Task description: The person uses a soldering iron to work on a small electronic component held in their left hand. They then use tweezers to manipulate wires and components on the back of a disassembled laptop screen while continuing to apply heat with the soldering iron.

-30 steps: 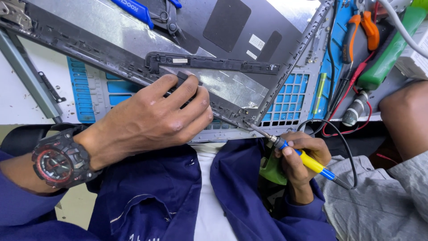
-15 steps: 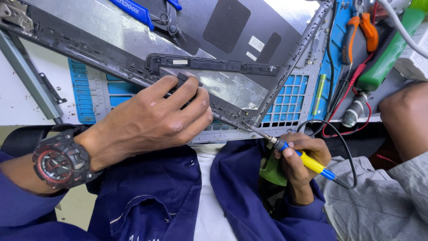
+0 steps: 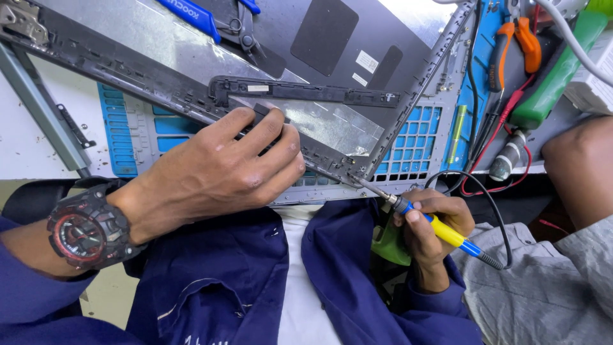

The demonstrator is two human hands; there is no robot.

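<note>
My left hand [image 3: 217,169], with a black and red watch [image 3: 86,233] on its wrist, presses down on the black frame edge of an opened laptop lid [image 3: 332,70]. Its fingers cover a small dark part on the frame. My right hand [image 3: 431,233] grips a soldering iron [image 3: 440,230] with a yellow and blue handle. The iron's metal tip touches the lower corner of the lid frame. A green object [image 3: 389,246] sits under my right hand in my lap.
Blue-handled pliers [image 3: 211,19] lie on the lid at the top. Orange-handled cutters [image 3: 520,41], a green tool [image 3: 552,70], red and black wires [image 3: 498,137] and a blue perforated tray [image 3: 408,140] are at the right. Another person's arm [image 3: 581,166] is at the far right.
</note>
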